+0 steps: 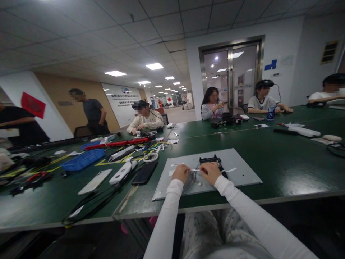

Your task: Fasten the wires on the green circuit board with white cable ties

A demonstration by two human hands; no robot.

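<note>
My left hand (180,172) and my right hand (210,172) rest close together on a grey metal panel (239,169) that lies flat on the green table (283,162). Both hands have their fingers curled and pinch something small and pale between them, with a thin white strip (229,169) running out to the right. I cannot make out what the pinched thing is. A black part (208,160) lies on the panel just beyond my right hand. White sleeves cover both my arms.
Left of the panel lie a black phone (145,172), a white phone (95,181), a white device (122,172), cables and a blue tray (82,160). Several other people sit or stand around the far table edges with their own gear.
</note>
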